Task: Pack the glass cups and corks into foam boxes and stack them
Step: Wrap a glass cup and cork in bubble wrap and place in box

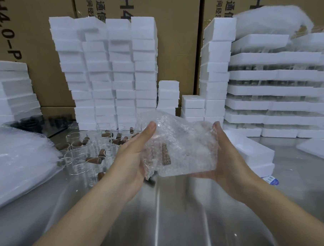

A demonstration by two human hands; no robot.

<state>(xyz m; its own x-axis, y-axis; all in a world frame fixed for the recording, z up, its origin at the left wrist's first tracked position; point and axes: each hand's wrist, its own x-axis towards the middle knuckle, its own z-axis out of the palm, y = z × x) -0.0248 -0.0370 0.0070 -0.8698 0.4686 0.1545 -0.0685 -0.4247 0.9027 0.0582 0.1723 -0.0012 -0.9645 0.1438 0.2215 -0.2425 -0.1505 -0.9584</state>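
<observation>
Both hands hold a bubble-wrap bag (182,142) above the steel table (172,216). My left hand (135,155) grips its left side, thumb up along the wrap. My right hand (228,161) cups its right side and bottom. A brown cork (165,154) shows through the wrap; a glass cup inside cannot be made out clearly. Loose glass cups (76,158) and corks (102,153) lie on the table left of my left hand. White foam boxes (256,156) sit just right of my right hand.
Tall stacks of foam boxes (111,74) line the back, with wide foam trays (277,90) stacked at the right. A pile of bubble-wrap bags (16,163) lies at the left. Cardboard cartons (40,34) stand behind. Black parts (33,122) sit back left.
</observation>
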